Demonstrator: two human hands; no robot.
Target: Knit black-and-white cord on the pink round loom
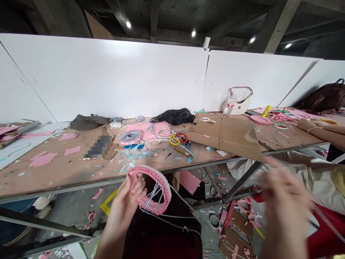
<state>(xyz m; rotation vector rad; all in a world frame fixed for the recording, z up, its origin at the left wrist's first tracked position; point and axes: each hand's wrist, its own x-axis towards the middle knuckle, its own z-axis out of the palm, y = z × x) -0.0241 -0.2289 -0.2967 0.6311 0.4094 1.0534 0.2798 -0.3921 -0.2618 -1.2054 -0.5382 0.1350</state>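
Observation:
My left hand point(125, 196) is closed around the left side of a pink notched ring point(159, 176), held up in front of the table edge. Black-and-white cord point(155, 194) crosses the inside of the ring, and loose lengths trail off to the lower right. Out to the right, my right hand point(285, 201) is smeared by motion, and what its fingers hold, if anything, is unclear. A thick striped length of cord point(327, 221) shows beside that wrist. On the table beyond the ring lies a round piece wound in black-and-white cord point(130, 136).
Yellow-handled scissors point(174, 139) and red-handled scissors point(182, 137) lie among scraps. A cardboard sheet point(229, 135) overhangs the table edge. Farther back are a phone point(98, 147), a bottle point(229, 105) and a white handbag point(241, 104). Another person's hands point(309, 126) rest at far right.

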